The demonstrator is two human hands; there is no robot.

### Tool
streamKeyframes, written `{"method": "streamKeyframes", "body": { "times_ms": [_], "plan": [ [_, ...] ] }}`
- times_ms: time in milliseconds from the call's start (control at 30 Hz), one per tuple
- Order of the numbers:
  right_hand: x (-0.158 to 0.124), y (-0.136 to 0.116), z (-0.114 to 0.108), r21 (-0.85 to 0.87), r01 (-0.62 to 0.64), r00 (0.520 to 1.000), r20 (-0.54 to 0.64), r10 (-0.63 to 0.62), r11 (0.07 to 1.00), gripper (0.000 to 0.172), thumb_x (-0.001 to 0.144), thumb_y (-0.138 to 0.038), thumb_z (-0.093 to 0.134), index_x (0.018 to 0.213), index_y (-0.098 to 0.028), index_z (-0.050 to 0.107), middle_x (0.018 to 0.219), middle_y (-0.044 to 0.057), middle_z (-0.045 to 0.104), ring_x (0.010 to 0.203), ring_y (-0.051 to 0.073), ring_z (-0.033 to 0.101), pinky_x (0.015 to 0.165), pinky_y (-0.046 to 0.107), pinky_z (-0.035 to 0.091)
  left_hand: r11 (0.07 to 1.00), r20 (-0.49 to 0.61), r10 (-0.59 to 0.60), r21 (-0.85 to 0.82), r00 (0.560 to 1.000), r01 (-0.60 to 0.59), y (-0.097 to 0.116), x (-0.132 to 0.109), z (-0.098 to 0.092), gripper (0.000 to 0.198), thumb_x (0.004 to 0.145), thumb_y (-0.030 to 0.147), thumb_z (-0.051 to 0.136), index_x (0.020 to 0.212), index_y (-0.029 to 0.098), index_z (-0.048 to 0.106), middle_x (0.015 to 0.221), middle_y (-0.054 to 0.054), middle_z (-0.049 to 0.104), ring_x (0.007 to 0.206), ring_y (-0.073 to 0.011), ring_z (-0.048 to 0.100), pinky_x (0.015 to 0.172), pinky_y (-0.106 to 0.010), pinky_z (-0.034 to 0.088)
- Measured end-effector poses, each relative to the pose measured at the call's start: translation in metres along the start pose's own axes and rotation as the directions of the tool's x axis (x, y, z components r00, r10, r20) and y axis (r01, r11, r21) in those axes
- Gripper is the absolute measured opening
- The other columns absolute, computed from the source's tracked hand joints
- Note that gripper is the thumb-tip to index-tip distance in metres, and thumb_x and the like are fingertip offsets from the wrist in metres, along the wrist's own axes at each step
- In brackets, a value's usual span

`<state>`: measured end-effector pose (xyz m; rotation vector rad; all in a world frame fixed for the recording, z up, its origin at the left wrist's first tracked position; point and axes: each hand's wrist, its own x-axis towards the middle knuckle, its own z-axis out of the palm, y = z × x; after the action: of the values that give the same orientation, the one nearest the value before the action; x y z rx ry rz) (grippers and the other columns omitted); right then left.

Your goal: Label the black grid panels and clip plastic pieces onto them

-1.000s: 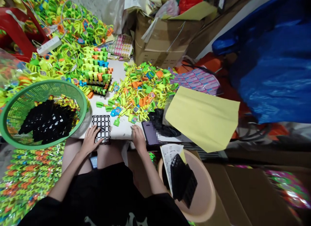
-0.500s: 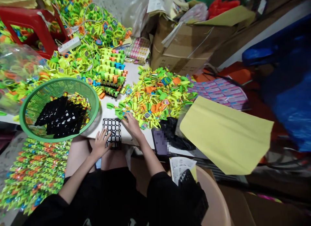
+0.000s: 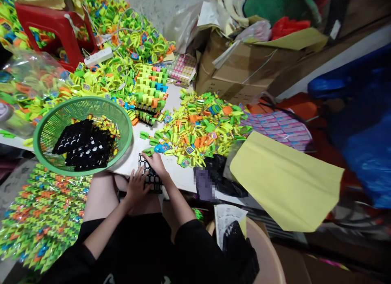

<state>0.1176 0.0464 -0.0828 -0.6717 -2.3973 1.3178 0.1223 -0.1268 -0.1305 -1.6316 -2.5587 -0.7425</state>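
Note:
A black plastic grid tray (image 3: 155, 184) lies at the table's front edge, partly over my lap. My left hand (image 3: 137, 187) rests on its left side with the fingers stretched out. At the tray's far left corner, my right hand (image 3: 156, 164) pinches a small green plastic toy piece (image 3: 148, 151), partly hidden by the fingers. A blue toy piece (image 3: 161, 148) with a picture face lies just beyond the right hand. Behind it spreads a loose pile of yellow, green and orange toy pieces (image 3: 201, 125).
On the left stands a green basket (image 3: 38, 143) with black grids and small yellow-red pieces. Filled grids (image 3: 151, 88) are stacked behind. A phone (image 3: 204, 184), black plastic bag (image 3: 220, 168) and yellow sheet (image 3: 287, 182) lie right. A cardboard box (image 3: 235, 68) stands at the back.
My right hand has drawn back from the pile's near edge to the tray's far left corner, with the green toy piece. The left hand stays on the tray. The view has shifted slightly.

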Motion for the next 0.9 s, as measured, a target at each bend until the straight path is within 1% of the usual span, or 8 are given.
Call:
{"method": "streamKeyframes", "body": {
  "times_ms": [100,267,533,633,733,767,833,900],
  "plan": [
    [0.001,-0.004,-0.001,-0.115,0.020,1.000,0.017,-0.018,0.993,0.033,0.091,-0.044,0.052,0.087,-0.016,0.069,0.078,0.005,0.070,0.071,0.017,0.063,0.071,0.025,0.046,1.000,-0.008,0.011,0.000,1.000,-0.011,0.000,0.000,0.000,0.057,0.092,0.043,0.049,0.141,0.015,0.042,0.149,-0.014,0.040,0.142,-0.0274,0.031,0.118,-0.050,0.021],
    [0.012,-0.014,-0.003,-0.251,0.066,0.991,0.133,-0.033,0.966,0.027,0.093,-0.039,0.053,0.089,-0.018,0.068,0.079,0.005,0.070,0.074,0.018,0.063,0.069,0.024,0.043,1.000,-0.020,0.011,0.012,1.000,-0.011,-0.001,0.000,0.001,0.058,0.092,0.044,0.047,0.142,0.015,0.041,0.149,-0.015,0.040,0.142,-0.0270,0.031,0.118,-0.050,0.020],
    [0.020,-0.018,0.001,-0.244,0.062,0.991,0.131,-0.030,0.968,0.024,0.090,-0.037,0.057,0.092,-0.017,0.068,0.079,0.006,0.070,0.072,0.019,0.063,0.068,0.025,0.043,1.000,-0.023,0.007,0.017,1.000,-0.007,-0.005,0.002,0.002,0.057,0.093,0.045,0.046,0.140,0.013,0.043,0.148,-0.016,0.041,0.139,-0.0284,0.035,0.116,-0.051,0.023],
    [0.019,-0.019,0.002,-0.197,0.055,0.989,0.146,-0.026,0.979,0.024,0.087,-0.038,0.060,0.095,-0.016,0.068,0.078,0.005,0.070,0.072,0.020,0.063,0.068,0.026,0.044,1.000,-0.032,0.008,0.003,0.999,-0.008,-0.005,0.003,0.002,0.058,0.093,0.047,0.045,0.140,0.013,0.043,0.148,-0.016,0.042,0.139,-0.0293,0.036,0.115,-0.052,0.024],
    [0.017,-0.017,-0.007,-0.139,0.101,0.981,0.177,-0.075,0.985,0.023,0.088,-0.034,0.058,0.102,-0.018,0.067,0.087,0.005,0.071,0.075,0.019,0.063,0.071,0.026,0.046,0.999,-0.057,0.005,-0.053,0.998,-0.008,-0.005,0.003,0.000,0.058,0.092,0.047,0.048,0.140,0.015,0.043,0.147,-0.016,0.043,0.138,-0.0299,0.037,0.116,-0.052,0.023],
    [0.017,-0.015,-0.013,-0.147,0.117,0.985,0.146,-0.096,0.982,0.022,0.090,-0.031,0.055,0.105,-0.019,0.066,0.095,0.005,0.070,0.079,0.018,0.064,0.075,0.027,0.047,0.996,-0.067,-0.005,-0.086,0.998,-0.001,-0.005,0.004,-0.001,0.056,0.092,0.046,0.048,0.139,0.016,0.043,0.145,-0.016,0.045,0.137,-0.0298,0.039,0.116,-0.052,0.023],
    [0.019,-0.008,-0.030,-0.229,0.111,0.994,0.008,-0.113,0.967,0.026,0.093,-0.022,0.046,0.110,-0.020,0.064,0.109,0.008,0.067,0.092,0.018,0.063,0.085,0.029,0.047,0.984,-0.093,-0.047,-0.176,0.995,0.031,-0.009,0.009,-0.006,0.052,0.092,0.044,0.049,0.137,0.018,0.045,0.141,-0.015,0.050,0.133,-0.0286,0.044,0.114,-0.051,0.027],
    [0.024,0.001,-0.050,-0.373,0.036,0.987,-0.132,-0.092,0.927,0.033,0.093,-0.014,0.038,0.114,-0.018,0.062,0.117,0.011,0.063,0.105,0.020,0.058,0.092,0.032,0.045,0.955,-0.136,-0.120,-0.286,0.983,0.077,-0.016,0.022,-0.012,0.048,0.093,0.041,0.049,0.134,0.018,0.045,0.135,-0.015,0.054,0.128,-0.0263,0.048,0.109,-0.046,0.036]
  ]
}}
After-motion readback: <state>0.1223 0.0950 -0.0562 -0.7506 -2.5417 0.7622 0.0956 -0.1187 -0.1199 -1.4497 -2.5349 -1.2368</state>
